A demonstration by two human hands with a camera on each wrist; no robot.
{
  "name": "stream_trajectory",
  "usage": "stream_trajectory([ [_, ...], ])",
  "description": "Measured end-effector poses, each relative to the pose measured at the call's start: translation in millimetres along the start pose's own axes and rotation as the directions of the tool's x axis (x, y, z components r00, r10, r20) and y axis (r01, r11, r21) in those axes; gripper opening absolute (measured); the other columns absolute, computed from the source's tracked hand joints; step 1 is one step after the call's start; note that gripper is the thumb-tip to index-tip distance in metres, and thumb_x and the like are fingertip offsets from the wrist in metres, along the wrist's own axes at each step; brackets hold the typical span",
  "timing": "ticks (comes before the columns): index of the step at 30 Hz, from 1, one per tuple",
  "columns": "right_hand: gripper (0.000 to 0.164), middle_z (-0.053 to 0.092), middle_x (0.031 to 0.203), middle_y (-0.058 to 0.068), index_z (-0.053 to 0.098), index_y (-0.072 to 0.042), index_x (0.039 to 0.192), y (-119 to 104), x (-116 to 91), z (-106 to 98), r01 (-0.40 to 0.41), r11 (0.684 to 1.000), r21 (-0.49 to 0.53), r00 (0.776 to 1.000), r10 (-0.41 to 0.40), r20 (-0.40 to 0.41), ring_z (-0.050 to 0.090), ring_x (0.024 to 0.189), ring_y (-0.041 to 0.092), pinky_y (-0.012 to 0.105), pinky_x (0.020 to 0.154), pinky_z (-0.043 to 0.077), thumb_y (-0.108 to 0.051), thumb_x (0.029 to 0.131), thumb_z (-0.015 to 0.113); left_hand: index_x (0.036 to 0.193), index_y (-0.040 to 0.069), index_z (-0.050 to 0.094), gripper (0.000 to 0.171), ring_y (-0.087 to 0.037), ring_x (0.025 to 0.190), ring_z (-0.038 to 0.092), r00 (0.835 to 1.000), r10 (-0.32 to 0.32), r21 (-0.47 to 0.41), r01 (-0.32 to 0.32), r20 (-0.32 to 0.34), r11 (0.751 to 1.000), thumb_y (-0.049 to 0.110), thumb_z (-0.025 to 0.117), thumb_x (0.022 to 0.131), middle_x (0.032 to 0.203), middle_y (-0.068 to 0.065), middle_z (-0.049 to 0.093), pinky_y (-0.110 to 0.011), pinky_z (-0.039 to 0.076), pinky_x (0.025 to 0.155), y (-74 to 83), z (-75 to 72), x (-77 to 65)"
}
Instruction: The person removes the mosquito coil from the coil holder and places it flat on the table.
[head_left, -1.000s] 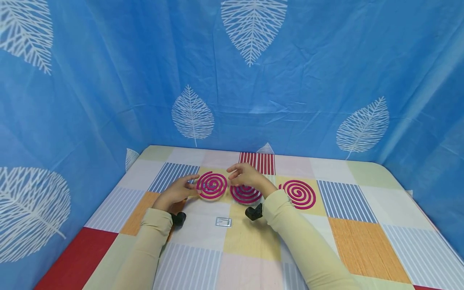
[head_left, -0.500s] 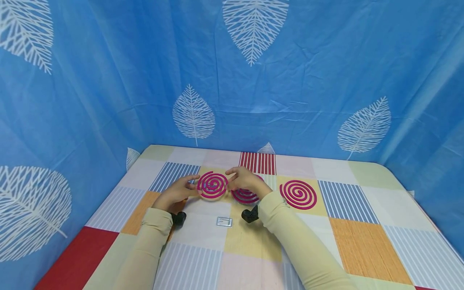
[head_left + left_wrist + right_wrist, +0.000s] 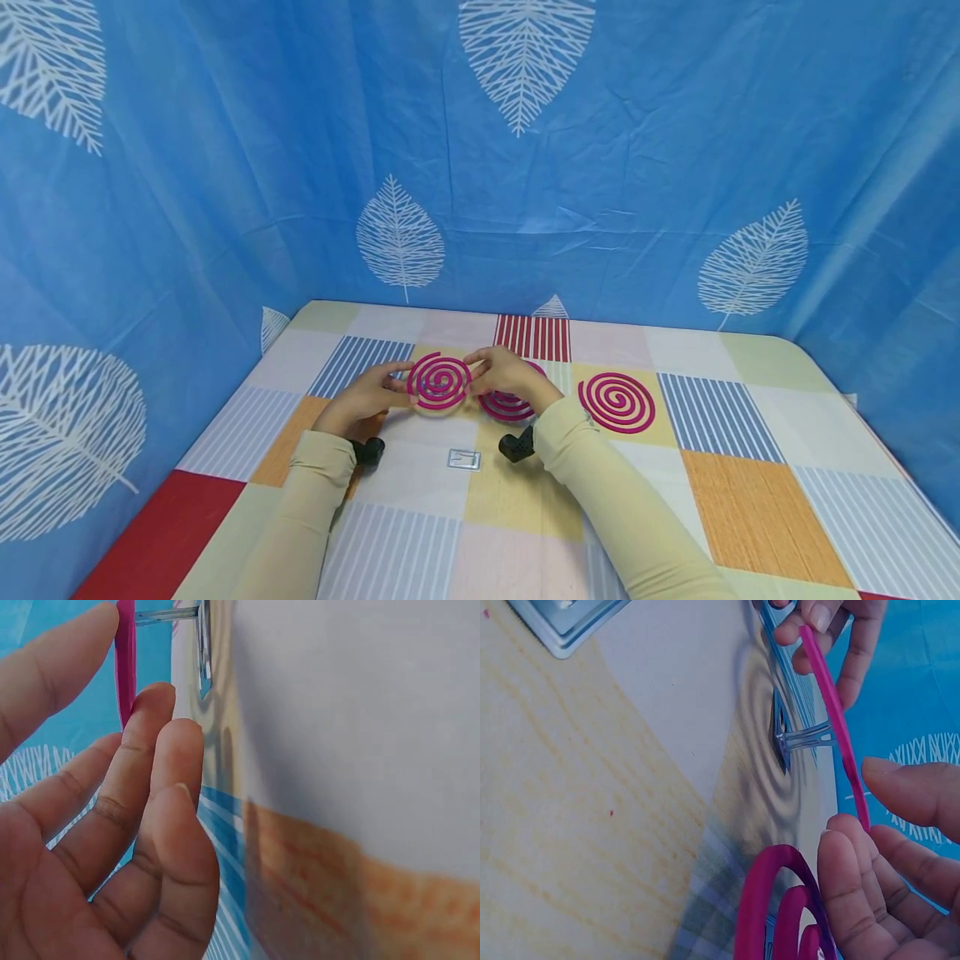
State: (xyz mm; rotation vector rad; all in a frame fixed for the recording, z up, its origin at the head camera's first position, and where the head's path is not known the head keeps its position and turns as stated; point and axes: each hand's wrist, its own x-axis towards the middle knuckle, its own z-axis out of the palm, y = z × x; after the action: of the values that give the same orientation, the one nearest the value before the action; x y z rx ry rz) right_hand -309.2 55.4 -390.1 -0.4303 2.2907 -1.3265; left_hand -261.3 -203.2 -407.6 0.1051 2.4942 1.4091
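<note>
A magenta mosquito coil [image 3: 439,382] sits level above the table on a small metal stand [image 3: 781,735], whose upright prong reaches the coil's underside. At its left edge, my left hand [image 3: 366,397] holds the rim with thumb and fingertips. The left wrist view shows the coil [image 3: 125,667] edge-on, with the thumb on top and fingers at the rim below. My right hand [image 3: 512,375] holds the opposite rim by its fingertips. Under the right hand, a second coil [image 3: 504,408] is partly hidden; in the right wrist view this second coil [image 3: 754,907] lies close beneath the fingers.
To the right, a third magenta coil [image 3: 617,403] rests over a yellow patch. A flat metal stand [image 3: 463,459] lies on the patchwork tablecloth [image 3: 525,554] nearer the person. Blue leaf-patterned curtains [image 3: 570,183] enclose the back and sides. A black device [image 3: 517,447] is strapped to the right wrist.
My right hand has come left and slightly toward the person, onto the first coil's right rim, uncovering more of the third coil. The left hand keeps its place at the left rim.
</note>
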Motion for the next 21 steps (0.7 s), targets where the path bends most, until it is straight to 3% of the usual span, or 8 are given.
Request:
stream_trajectory([
  [7, 0.061, 0.075, 0.101, 0.015, 0.058, 0.01, 0.147, 1, 1, -1, 0.036, 0.999, 0.005, 0.999, -0.036, -0.035, 0.073, 0.081, 0.016, 0.031, 0.085, 0.06, 0.01, 0.089, 0.079, 0.159, -0.004, 0.046, 0.074, -0.03, 0.103, 0.058, 1.0, 0.005, -0.012, -0.005, -0.008, 1.0, 0.005, 0.08, 0.094, 0.124, -0.024, 0.065, -0.032, 0.052, 0.076, 5.3, -0.4, -2.5],
  [11, 0.062, 0.074, 0.102, 0.014, 0.059, 0.009, 0.147, 3, 1, -2, 0.051, 0.999, 0.009, 0.997, -0.05, -0.055, 0.072, 0.086, 0.018, 0.031, 0.086, 0.058, 0.01, 0.088, 0.081, 0.158, -0.007, 0.046, 0.072, -0.03, 0.101, 0.059, 0.999, 0.052, 0.016, -0.052, -0.011, 0.999, 0.002, 0.078, 0.095, 0.121, -0.026, 0.066, -0.033, 0.053, 0.072, 8.2, -1.7, -3.5],
  [21, 0.062, 0.072, 0.107, 0.015, 0.06, 0.007, 0.147, 2, -2, -6, 0.104, 0.989, 0.103, 0.992, -0.096, -0.079, 0.07, 0.089, 0.017, 0.03, 0.087, 0.058, 0.014, 0.087, 0.076, 0.16, -0.003, 0.045, 0.072, -0.032, 0.106, 0.063, 0.995, 0.073, 0.005, -0.073, -0.061, 0.997, 0.001, 0.079, 0.097, 0.122, -0.025, 0.067, -0.041, 0.061, 0.089, 16.2, -5.7, -6.1],
])
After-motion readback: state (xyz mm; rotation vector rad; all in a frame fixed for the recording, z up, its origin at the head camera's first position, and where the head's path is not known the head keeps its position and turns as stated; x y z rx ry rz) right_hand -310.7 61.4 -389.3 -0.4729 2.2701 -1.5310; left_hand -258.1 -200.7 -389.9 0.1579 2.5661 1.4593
